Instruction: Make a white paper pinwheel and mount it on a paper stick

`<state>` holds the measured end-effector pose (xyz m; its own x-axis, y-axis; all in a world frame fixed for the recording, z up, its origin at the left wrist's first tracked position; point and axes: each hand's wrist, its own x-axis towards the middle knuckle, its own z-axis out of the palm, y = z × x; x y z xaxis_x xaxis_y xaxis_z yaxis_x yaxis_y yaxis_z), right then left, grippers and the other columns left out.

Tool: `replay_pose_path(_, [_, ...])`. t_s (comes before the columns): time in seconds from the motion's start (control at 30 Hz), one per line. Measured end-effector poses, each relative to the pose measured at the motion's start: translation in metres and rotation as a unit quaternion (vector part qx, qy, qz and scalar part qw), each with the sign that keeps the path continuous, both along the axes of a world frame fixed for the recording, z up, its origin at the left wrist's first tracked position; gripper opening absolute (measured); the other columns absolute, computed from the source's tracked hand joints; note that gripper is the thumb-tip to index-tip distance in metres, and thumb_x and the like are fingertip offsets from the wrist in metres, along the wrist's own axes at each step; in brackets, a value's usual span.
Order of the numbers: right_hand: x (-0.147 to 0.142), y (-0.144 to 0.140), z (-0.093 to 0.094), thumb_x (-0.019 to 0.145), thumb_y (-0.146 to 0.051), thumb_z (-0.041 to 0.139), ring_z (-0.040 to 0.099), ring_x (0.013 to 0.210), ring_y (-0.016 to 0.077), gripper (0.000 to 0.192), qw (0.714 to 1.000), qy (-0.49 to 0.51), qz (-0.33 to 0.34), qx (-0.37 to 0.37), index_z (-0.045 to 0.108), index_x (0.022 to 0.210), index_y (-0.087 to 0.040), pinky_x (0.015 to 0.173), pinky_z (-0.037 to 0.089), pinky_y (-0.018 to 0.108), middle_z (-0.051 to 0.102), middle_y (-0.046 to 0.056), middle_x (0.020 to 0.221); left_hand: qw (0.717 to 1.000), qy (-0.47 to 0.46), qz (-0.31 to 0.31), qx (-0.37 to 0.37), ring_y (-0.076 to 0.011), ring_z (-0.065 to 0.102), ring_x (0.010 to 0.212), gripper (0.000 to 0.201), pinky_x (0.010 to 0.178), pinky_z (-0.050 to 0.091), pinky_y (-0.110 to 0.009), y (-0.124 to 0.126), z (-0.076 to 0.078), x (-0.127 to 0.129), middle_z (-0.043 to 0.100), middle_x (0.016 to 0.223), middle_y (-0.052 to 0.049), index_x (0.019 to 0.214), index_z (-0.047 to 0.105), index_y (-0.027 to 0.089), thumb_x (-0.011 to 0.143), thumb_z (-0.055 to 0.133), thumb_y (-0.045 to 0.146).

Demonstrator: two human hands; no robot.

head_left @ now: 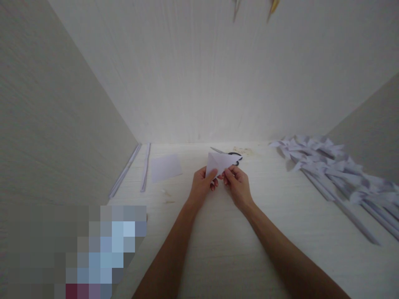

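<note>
Both hands hold one small piece of white paper [218,161], folded to a point at its right end, above the pale tabletop. My left hand [204,182] is closed on its lower left part, with the thumb lying on top. My right hand [237,185] pinches the lower right edge between thumb and fingers. Just behind the paper lies a pair of scissors [236,155] with black handles, partly hidden by it. To the left, a flat sheet of white paper [166,167] rests on the tabletop.
Two thin rolled paper sticks, a near one [145,168] and a far one [125,170], lie at the left by the side wall. A heap of paper pinwheels on sticks [336,170] covers the right side. A wall [199,83] rises behind. Pixelated blocks mask the lower left.
</note>
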<state>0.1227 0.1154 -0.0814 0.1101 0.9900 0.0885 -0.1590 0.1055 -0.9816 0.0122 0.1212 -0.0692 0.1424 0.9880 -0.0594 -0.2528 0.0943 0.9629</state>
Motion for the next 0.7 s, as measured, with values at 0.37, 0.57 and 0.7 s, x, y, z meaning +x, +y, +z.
replay_pose_path(0.37, [-0.002, -0.002, 0.004, 0.067, -0.028, 0.058, 0.04, 0.041, 0.0066, 0.018, 0.999, -0.019, -0.007, -0.025, 0.046, 0.059, -0.018, 0.042, 0.028, 0.02, 0.054, -0.004, 0.05, 0.999, 0.029, 0.02, 0.002, -0.0068, 0.047, 0.043, 0.019, 0.036, 0.034, -0.018, 0.0, 0.001, 0.0, 0.056, 0.057, -0.001, 0.066, 0.054, 0.011, 0.064, 0.055, 0.03])
replay_pose_path(0.57, [0.001, 0.0, -0.004, 0.068, -0.03, 0.057, 0.036, 0.039, 0.0066, 0.021, 0.998, -0.06, -0.027, -0.012, 0.045, 0.056, -0.017, 0.041, 0.025, 0.02, 0.047, -0.006, 0.043, 0.999, 0.043, 0.002, 0.002, -0.0074, 0.049, 0.043, 0.02, 0.037, 0.036, -0.018, 0.0, 0.0, 0.0, 0.058, 0.056, -0.001, 0.068, 0.055, 0.011, 0.065, 0.055, 0.031])
replay_pose_path(0.7, [0.004, 0.0, -0.009, 0.069, -0.029, 0.056, 0.034, 0.04, 0.0065, 0.021, 0.997, -0.067, -0.032, 0.004, 0.044, 0.056, -0.017, 0.04, 0.024, 0.02, 0.046, -0.006, 0.045, 0.999, 0.05, -0.014, 0.011, -0.0078, 0.05, 0.044, 0.019, 0.039, 0.037, -0.018, -0.001, 0.0, 0.0, 0.058, 0.057, -0.002, 0.068, 0.055, 0.011, 0.065, 0.055, 0.03])
